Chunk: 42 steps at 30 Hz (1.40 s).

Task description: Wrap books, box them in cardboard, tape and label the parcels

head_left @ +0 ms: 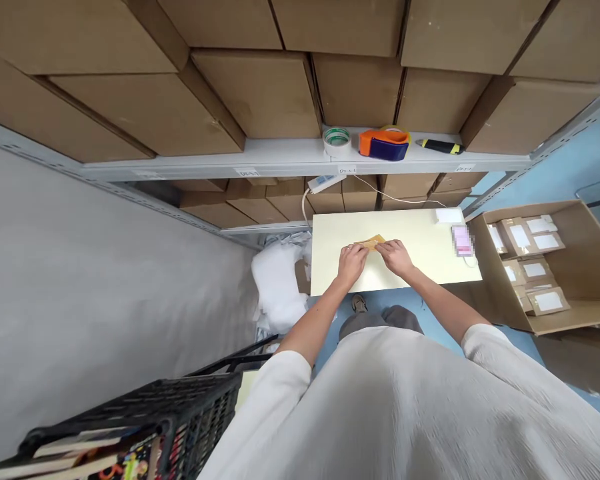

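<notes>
A small, flat, yellowish-brown piece [371,242], like folded kraft paper or thin card, is held just over the pale tabletop [405,230]. My left hand [352,261] pinches its left end, fingers closed. The fingers of my right hand [395,256] are closed on its right end. Both hands partly cover the piece, so its full shape is hidden. To the right on the same table lie a white card-like item [449,215] and a pinkish, blurred-out object [463,241] with a thin cord.
Ahead, a metal shelf [290,163] carries cardboard boxes, a tape roll [337,141], an orange-and-blue tape dispenser [385,143] and a utility knife [440,146]. A large carton [590,267] with small boxes stands right. White foam wrap [279,283] and a black crate [200,407] are left.
</notes>
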Tool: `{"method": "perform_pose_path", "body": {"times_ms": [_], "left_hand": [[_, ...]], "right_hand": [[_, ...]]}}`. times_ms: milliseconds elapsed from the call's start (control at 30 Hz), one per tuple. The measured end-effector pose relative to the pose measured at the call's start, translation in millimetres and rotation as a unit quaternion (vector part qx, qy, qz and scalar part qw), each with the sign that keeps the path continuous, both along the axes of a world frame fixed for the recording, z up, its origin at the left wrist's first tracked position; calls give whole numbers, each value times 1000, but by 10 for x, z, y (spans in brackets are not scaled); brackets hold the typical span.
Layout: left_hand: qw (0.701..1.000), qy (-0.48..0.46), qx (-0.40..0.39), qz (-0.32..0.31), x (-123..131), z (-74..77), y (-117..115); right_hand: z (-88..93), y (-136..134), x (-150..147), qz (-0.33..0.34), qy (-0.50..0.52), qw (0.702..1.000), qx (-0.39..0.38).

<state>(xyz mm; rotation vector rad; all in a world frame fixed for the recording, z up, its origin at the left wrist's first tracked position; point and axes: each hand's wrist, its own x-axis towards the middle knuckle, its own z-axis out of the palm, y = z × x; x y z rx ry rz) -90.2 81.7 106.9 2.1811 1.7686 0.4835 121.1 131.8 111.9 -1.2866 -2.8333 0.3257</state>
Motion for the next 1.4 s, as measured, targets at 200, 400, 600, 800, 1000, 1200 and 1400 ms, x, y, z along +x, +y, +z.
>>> {"method": "perform_pose_path", "body": {"times_ms": [200, 400, 600, 800, 1000, 1200, 1400], "left_hand": [[998, 18, -54, -11, -137, -214, 109], [990, 43, -130, -21, -31, -414, 68], [982, 54, -183, -3, 80, -545, 138], [970, 68, -232, -19, 133, -718, 378], [960, 69, -268, -40, 177, -903, 591], [940, 82, -328, -56, 189, -1076, 537], [941, 100, -316, -62, 200, -1077, 392]], "right_hand": [[-262, 126, -124, 16, -6, 999, -38], [-518, 177, -44, 36, -49, 994, -87], [-642, 166, 121, -9, -73, 991, -110], [-696, 73, 106, -50, -92, 980, -170], [-797, -21, 37, -58, -98, 966, -231], [-931, -74, 56, -56, -120, 958, -254], [-1060, 65, 16, -92, -136, 960, -226]]}}
